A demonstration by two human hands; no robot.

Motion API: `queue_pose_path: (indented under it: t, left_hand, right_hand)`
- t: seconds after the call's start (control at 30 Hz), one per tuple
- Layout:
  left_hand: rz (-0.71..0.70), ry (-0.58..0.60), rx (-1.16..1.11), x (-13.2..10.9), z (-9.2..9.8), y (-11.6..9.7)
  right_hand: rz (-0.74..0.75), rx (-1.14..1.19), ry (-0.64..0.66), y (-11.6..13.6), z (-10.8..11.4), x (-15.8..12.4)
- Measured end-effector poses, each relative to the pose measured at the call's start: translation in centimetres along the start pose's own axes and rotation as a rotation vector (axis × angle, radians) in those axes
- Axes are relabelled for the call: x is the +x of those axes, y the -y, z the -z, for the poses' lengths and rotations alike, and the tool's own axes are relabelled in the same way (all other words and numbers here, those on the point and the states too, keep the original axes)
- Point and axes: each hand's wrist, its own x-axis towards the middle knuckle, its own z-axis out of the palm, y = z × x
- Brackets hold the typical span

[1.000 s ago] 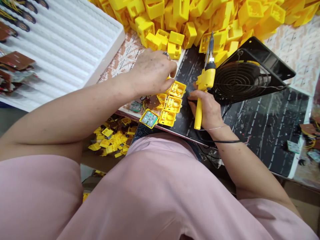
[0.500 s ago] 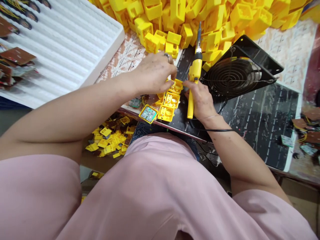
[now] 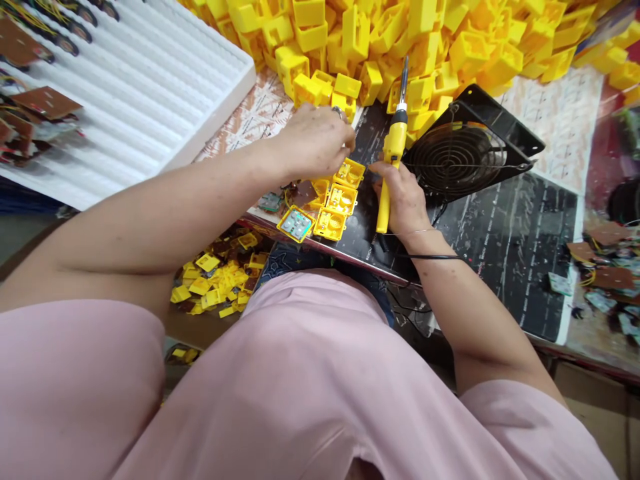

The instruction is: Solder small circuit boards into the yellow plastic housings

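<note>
My left hand (image 3: 315, 141), with a ring on one finger, is bent over a group of open yellow plastic housings, its fingertips just above the top one (image 3: 350, 173). Whether those fingers pinch something small is hidden. My right hand (image 3: 403, 203) grips a yellow-handled soldering iron (image 3: 394, 150), whose metal tip points away from me. Below the hands lie two more yellow housings (image 3: 342, 199) (image 3: 330, 225). Another yellow housing (image 3: 295, 224) holds a green circuit board, and a brown circuit board (image 3: 303, 193) lies near my left wrist.
A heap of yellow housings (image 3: 360, 47) rises beyond my hands. A black wire fan (image 3: 455, 160) sits to the right on a black mat (image 3: 505, 260). A white ribbed foam tray (image 3: 150, 87) lies left, loose yellow pieces (image 3: 213, 283) below the bench edge.
My right hand and the soldering iron have moved closer to the housings, and the iron stands more upright. My left hand has shifted only slightly, and the whole view has drifted a little.
</note>
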Motion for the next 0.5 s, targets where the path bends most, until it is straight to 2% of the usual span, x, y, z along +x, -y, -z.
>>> queue_pose_path:
  t: [0.13,0.3,0.4,0.5]
  left_hand:
    - [0.035,0.013,-0.003,0.2,0.1,0.2]
    - [-0.078,0.085,0.0,0.3,-1.3,-2.2]
    - [-0.098,0.162,0.058,-0.5,-2.0,-3.5]
    - [-0.158,0.227,0.151,-3.2,-1.6,-2.6]
  right_hand:
    - [0.048,0.055,-0.051,1.4,1.5,-0.9]
    - [0.023,0.105,-0.13,2.2,3.3,-2.8]
    - [0.022,0.146,-0.074,1.2,2.6,-2.9]
    - [0.039,0.153,0.018,0.1,1.7,-2.5]
